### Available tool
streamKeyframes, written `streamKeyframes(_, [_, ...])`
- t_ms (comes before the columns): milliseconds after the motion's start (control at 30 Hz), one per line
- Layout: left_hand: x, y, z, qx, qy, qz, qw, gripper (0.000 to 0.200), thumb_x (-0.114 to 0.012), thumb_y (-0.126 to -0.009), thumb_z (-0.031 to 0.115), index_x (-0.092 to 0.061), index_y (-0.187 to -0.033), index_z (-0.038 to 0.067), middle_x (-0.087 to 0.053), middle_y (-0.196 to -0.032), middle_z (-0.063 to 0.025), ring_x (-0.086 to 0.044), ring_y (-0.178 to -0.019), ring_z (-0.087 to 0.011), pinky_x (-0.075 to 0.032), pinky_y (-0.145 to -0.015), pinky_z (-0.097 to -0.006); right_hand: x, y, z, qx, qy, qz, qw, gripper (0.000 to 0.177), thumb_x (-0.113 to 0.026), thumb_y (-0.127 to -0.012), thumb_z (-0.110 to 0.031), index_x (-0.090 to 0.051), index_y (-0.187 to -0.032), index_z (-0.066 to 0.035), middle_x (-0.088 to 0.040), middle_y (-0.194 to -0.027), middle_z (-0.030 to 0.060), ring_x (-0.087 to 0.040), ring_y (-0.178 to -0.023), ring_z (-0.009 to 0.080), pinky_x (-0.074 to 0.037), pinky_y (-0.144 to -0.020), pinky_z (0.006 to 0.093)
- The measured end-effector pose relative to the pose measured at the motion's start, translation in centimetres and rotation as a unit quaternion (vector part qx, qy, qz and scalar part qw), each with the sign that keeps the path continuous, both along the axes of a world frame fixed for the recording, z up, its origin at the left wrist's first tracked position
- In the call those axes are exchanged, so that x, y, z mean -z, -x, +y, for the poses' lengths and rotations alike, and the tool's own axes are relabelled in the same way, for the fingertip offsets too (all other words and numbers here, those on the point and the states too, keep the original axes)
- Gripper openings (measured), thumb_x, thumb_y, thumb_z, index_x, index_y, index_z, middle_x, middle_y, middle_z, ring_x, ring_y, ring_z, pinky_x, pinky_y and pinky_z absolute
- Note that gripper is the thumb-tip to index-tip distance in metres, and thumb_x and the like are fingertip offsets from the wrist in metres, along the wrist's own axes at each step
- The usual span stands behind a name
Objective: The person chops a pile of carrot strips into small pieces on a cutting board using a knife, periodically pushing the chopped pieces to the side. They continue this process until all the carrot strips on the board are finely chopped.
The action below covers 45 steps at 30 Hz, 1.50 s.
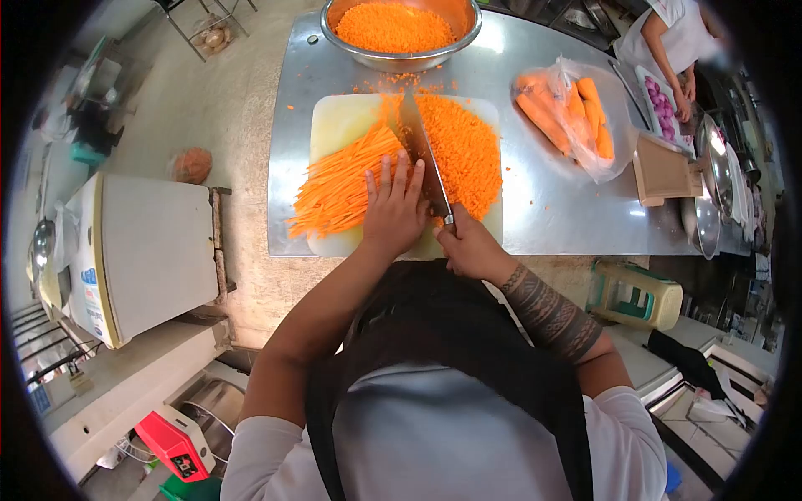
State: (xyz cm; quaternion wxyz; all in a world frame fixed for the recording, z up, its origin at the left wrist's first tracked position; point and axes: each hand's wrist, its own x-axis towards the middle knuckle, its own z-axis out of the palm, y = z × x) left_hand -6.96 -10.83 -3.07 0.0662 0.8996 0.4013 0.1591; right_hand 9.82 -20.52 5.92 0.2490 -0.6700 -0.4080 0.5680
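Note:
My right hand (470, 244) is closed round the handle of a large kitchen knife (426, 154), whose blade points away from me across the cutting board (334, 108). To the left of the blade lies a bundle of carrot sticks (338, 188). My left hand (394, 204) rests flat on the sticks with its fingers stretched out, close beside the blade. Diced carrot (464, 159) is heaped to the right of the knife. The blade's lower edge is hidden among the carrot.
A steel bowl (409, 60) of diced carrot stands behind the board. Peeled carrots (576, 117) lie in a plastic bag on the steel table (551, 225). At far right, a co-worker (668, 42) handles things beside a tray of purple onions (660, 104). A white chest (154, 250) is left.

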Motion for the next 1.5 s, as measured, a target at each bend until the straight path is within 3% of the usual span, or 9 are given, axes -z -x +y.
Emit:
streamKeyframes(200, [0.2,0.4,2.3,0.014,-0.053,0.125,0.991,0.067,-0.055,-0.105,0.032,-0.036,-0.167,0.013,-0.029,-0.175,-0.0149,-0.019,-0.162,-0.0463,-0.01,-0.126,-0.0725,0.7,-1.3,-0.2,-0.024,-0.004,0.031,0.999,0.028,-0.055,-0.111,-0.021,-0.041,-0.125,0.0,-0.058,-0.077,0.0063,-0.061,-0.055,0.0145,-0.051,-0.047,0.0304])
streamKeyframes(333, [-0.7,2.2,2.4,0.037,-0.071,0.159,0.984,0.065,-0.056,-0.105,0.033,-0.039,-0.165,0.013,-0.03,-0.174,-0.0157,-0.021,-0.162,-0.045,-0.012,-0.126,-0.0729,0.2,-1.3,0.0,-0.022,-0.01,0.034,0.999,0.03,-0.057,-0.108,-0.02,-0.045,-0.118,0.005,-0.066,-0.082,0.0159,-0.067,-0.056,0.0209,-0.056,-0.053,0.0372])
streamKeyframes(533, [-2.8,1.1,5.9,-0.1,-0.042,-0.058,0.992,0.061,-0.055,-0.107,0.037,-0.047,-0.16,0.009,-0.041,-0.167,-0.0197,-0.032,-0.156,-0.0454,-0.024,-0.126,-0.0657,0.1,-1.1,0.1,-0.042,-0.036,-0.021,0.998,0.032,-0.057,-0.109,-0.023,-0.047,-0.118,0.006,-0.068,-0.081,0.0215,-0.07,-0.066,0.0343,-0.056,-0.063,0.0468])
streamKeyframes(633, [-1.2,0.9,11.6,-0.188,0.203,-0.075,0.958,0.05,-0.054,-0.109,0.038,-0.06,-0.149,0.009,-0.055,-0.151,-0.0204,-0.048,-0.142,-0.0448,-0.038,-0.117,-0.061,0.3,-0.9,-0.3,-0.051,-0.111,-0.105,0.987,0.033,-0.058,-0.108,-0.025,-0.049,-0.114,0.005,-0.069,-0.085,0.0267,-0.071,-0.08,0.046,-0.055,-0.074,0.054])
streamKeyframes(700, [-2.1,0.7,12.4,-0.15,0.188,-0.019,0.97,0.043,-0.053,-0.109,0.038,-0.066,-0.137,0.008,-0.062,-0.137,-0.0188,-0.056,-0.127,-0.0426,-0.045,-0.109,-0.0575,-1.7,-0.7,-0.1,-0.063,-0.11,-0.153,0.98,0.032,-0.059,-0.107,-0.026,-0.051,-0.111,0.004,-0.07,-0.088,0.029,-0.069,-0.089,0.0512,-0.053,-0.079,0.057])
streamKeyframes(833, [-2.4,0.2,12.8,-0.119,0.153,-0.014,0.981,0.034,-0.055,-0.108,0.03,-0.073,-0.119,0.003,-0.067,-0.116,-0.0192,-0.062,-0.11,-0.041,-0.049,-0.1,-0.0521,-4.4,-1.4,0.1,-0.08,-0.114,-0.207,0.968,0.029,-0.06,-0.107,-0.025,-0.052,-0.111,0.002,-0.071,-0.091,0.0278,-0.069,-0.089,0.0498,-0.053,-0.077,0.0571])
streamKeyframes(1233, [-1.0,1.9,14.3,-0.101,0.152,-0.109,0.977,0.013,-0.061,-0.098,0.011,-0.068,-0.099,0.001,-0.072,-0.103,-0.0219,-0.068,-0.096,-0.0432,-0.055,-0.085,-0.0517,-4.2,-2.8,0.5,-0.07,-0.089,-0.228,0.967,0.035,-0.061,-0.106,-0.029,-0.055,-0.121,0.003,-0.07,-0.085,0.0277,-0.069,-0.087,0.0493,-0.053,-0.076,0.0573])
streamKeyframes(1333, [-1.2,2.8,14.2,-0.106,0.168,-0.03,0.98,0.018,-0.058,-0.103,0.017,-0.069,-0.107,0.003,-0.071,-0.107,-0.0224,-0.066,-0.104,-0.0412,-0.053,-0.094,-0.0516,-4.4,-2.7,0.5,-0.066,-0.085,-0.221,0.969,0.036,-0.061,-0.106,-0.029,-0.055,-0.121,0.003,-0.07,-0.085,0.0279,-0.069,-0.087,0.0494,-0.053,-0.076,0.0574])
streamKeyframes(1500, [-0.3,2.0,13.1,-0.1,0.134,-0.139,0.976,0.03,-0.056,-0.108,0.026,-0.071,-0.118,0.001,-0.07,-0.111,-0.0217,-0.065,-0.104,-0.0419,-0.053,-0.095,-0.0517,-4.4,-2.6,0.7,-0.08,-0.099,-0.212,0.969,0.035,-0.059,-0.107,-0.028,-0.055,-0.12,0.004,-0.07,-0.087,0.0286,-0.069,-0.088,0.0503,-0.053,-0.077,0.0574])
